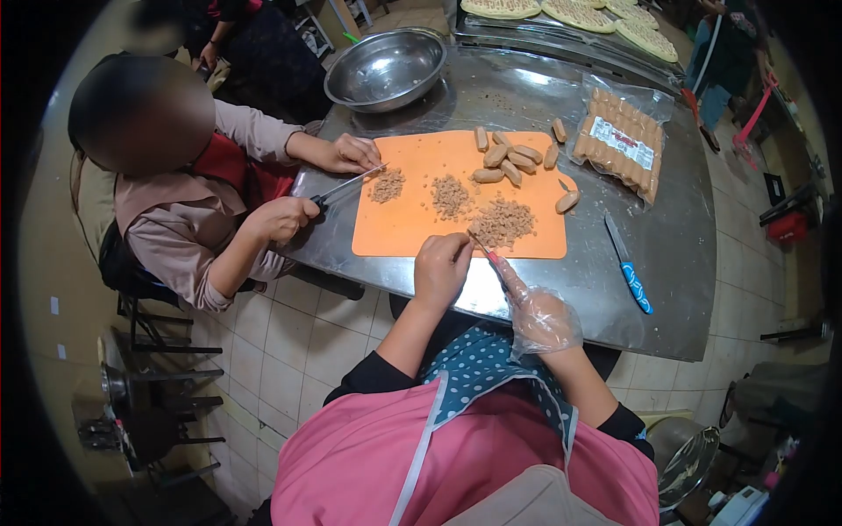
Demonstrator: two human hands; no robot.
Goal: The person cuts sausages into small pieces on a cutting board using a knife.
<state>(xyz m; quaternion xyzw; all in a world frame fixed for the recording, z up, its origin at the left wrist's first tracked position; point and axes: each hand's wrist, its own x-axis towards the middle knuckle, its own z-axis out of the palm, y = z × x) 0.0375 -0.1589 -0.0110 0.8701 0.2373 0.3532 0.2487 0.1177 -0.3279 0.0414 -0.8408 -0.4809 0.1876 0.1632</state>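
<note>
1. At the far left, a co-worker (189, 188) sat at the steel table (667, 289), one hand closed on a knife (349, 185) and the other flat on the edge of the orange cutting board (412, 223).
2. I read my left hand (441, 267) as curled narrow, knuckles up, resting on the near edge of the board just beside the nearest heap of chopped sausage (504, 222). I could not tell whether it pinched anything.
3. My right hand (539, 317), inside a clear plastic glove, was closed on a red-handled knife (488, 252) whose tip pointed into that heap.
4. Handling judgement: the chopped sausage looked light, soft and crumbly, likely greasy. It would not lift as one piece, so I would scrape or scoop it from the heap's outer edge.
5. Handling judgement: the whole sausages (511, 158) looked short, light, springy and prone to roll. I would pin one at mid-length, fingertips tucked back.
6. Count, left to right: three heaps of chopped sausage on the board; about nine loose whole sausages, most on the board and one or two off its far edge; one sealed pack of sausages (623, 145); one blue-handled knife (629, 264) lying unused on the table.
7. One empty steel bowl (386, 68) stood beyond the board.
</note>
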